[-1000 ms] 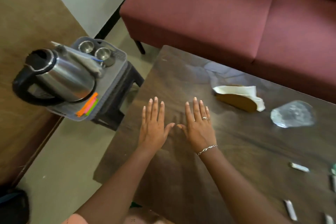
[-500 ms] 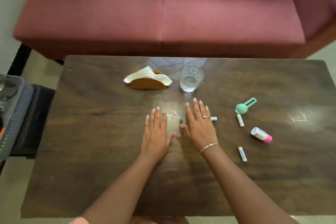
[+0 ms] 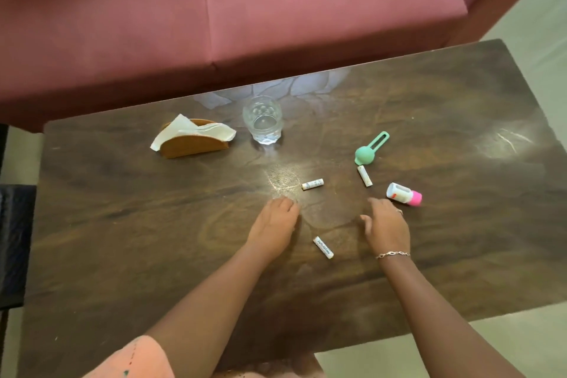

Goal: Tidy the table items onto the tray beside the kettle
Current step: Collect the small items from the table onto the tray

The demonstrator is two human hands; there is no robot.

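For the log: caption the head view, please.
Left hand and right hand, both empty, over a table with three small tubes, pink-capped stick, green scoop, glass, napkin holder.

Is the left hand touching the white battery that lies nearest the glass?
Apart. The head view shows a strip of bare table between the fingertips of the left hand and the white battery.
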